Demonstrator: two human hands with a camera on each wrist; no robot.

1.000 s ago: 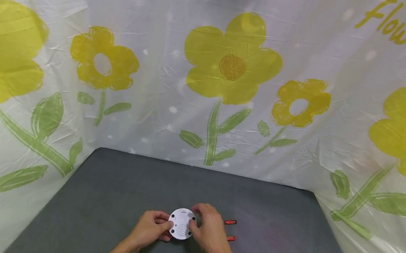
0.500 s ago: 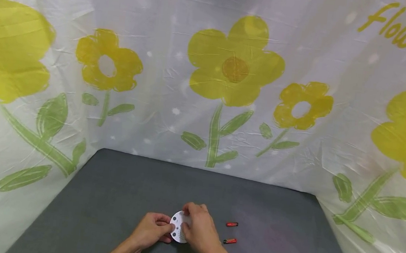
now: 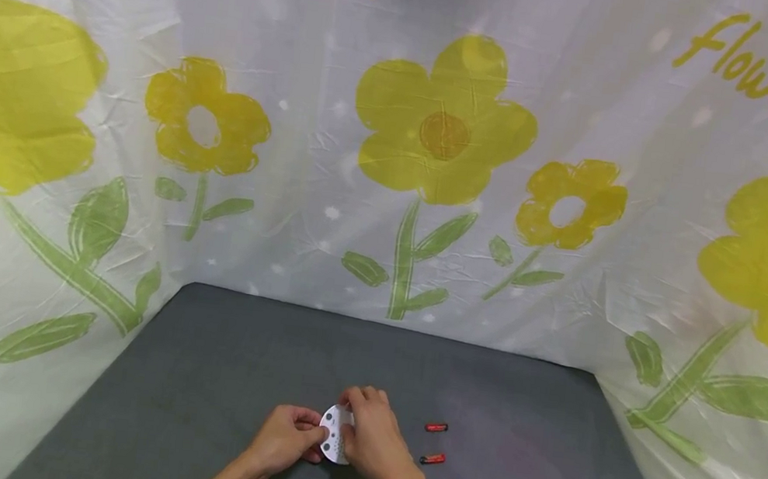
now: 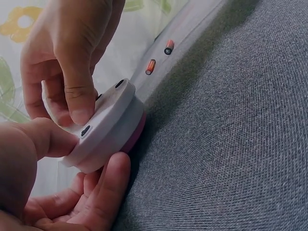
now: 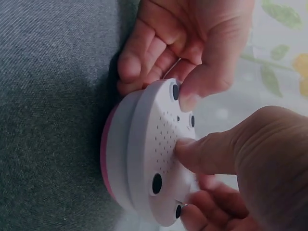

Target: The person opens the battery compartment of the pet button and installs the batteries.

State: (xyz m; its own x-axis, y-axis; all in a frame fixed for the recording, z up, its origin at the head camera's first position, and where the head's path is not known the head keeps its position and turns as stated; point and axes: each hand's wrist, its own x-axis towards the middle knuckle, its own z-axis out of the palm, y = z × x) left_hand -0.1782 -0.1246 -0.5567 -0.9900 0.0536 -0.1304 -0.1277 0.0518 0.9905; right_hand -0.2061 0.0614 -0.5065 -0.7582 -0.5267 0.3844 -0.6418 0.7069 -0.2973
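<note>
A round white device (image 3: 335, 426) with a perforated speaker grille, dark round feet and a pink band (image 5: 106, 149) around its lower side is tilted close over the dark table. My left hand (image 3: 284, 440) grips its left edge, thumb on the white face and fingers curled beneath. From the right, my right hand (image 3: 373, 440) holds it too; in the right wrist view, the thumb (image 5: 207, 153) presses the grille while the fingers bend at the far edge. That hand covers the device's right half in the head view.
Two red batteries, a farther one (image 3: 437, 427) and a nearer one (image 3: 433, 458), lie on the dark grey tabletop (image 3: 260, 351) to the right of my hands. A white curtain (image 3: 285, 245) printed with yellow flowers hangs around the table's back and sides.
My right hand has moved left across the device, hiding more of its face and uncovering the two batteries. The left hand keeps its grip on the edge.
</note>
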